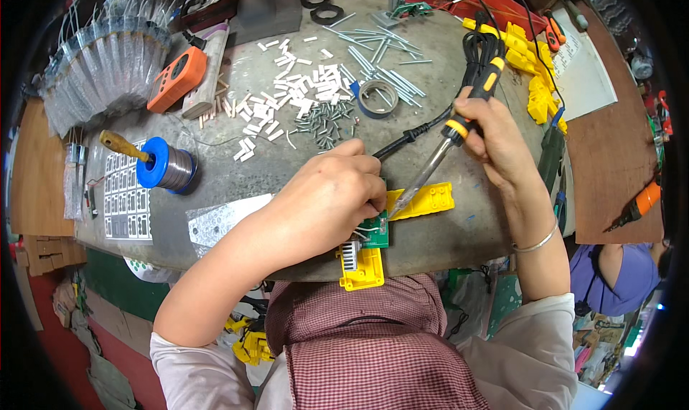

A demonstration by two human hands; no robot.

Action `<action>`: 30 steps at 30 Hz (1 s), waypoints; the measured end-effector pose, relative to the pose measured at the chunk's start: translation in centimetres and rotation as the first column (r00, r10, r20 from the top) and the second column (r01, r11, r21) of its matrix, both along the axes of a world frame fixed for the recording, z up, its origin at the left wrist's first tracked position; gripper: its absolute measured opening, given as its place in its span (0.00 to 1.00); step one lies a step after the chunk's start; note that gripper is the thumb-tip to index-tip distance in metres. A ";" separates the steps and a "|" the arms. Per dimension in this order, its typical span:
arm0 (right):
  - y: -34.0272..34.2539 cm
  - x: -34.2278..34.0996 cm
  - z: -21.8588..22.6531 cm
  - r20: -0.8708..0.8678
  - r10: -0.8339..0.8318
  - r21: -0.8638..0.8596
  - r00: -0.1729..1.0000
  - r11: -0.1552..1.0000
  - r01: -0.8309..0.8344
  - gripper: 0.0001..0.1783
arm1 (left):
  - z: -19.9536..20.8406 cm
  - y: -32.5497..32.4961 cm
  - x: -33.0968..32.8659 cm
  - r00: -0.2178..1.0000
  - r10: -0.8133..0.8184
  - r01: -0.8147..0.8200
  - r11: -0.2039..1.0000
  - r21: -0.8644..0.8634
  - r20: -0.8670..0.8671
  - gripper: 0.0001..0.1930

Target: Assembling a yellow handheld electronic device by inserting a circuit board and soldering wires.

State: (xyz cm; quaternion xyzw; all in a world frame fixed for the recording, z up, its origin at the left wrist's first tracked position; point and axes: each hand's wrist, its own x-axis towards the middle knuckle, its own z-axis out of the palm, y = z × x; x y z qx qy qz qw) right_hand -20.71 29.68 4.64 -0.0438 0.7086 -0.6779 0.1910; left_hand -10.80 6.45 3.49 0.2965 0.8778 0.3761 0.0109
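Checked apron point(377, 370); left hand point(334, 193) part-hides, maybe holds, board point(377, 238).

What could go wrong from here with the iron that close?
1. The right hand holds the soldering iron with its tip close to the left hand; if hot, a slip might burn it.
2. The tip also sits by the right-hand yellow casing part; a stray touch could mark it.
3. The front yellow casing part reaches the table's near edge; a nudge might knock it off.
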 end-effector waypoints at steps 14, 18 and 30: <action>0.6 -0.6 1.3 -0.072 -0.047 0.019 0.996 0.999 0.048 0.10 | 0.0 0.0 -0.5 1.000 -0.023 0.023 1.000 -0.011 -0.016 0.06; 1.1 -2.1 3.2 -0.075 -0.023 -0.090 0.997 0.996 0.017 0.09 | -0.1 0.0 -0.4 0.998 -0.022 0.021 1.000 -0.014 -0.053 0.04; -19.2 -11.3 3.1 -0.757 0.014 -0.126 0.653 0.978 -0.168 0.13 | -0.3 0.2 0.0 0.993 -0.049 0.041 0.997 -0.073 -0.110 0.06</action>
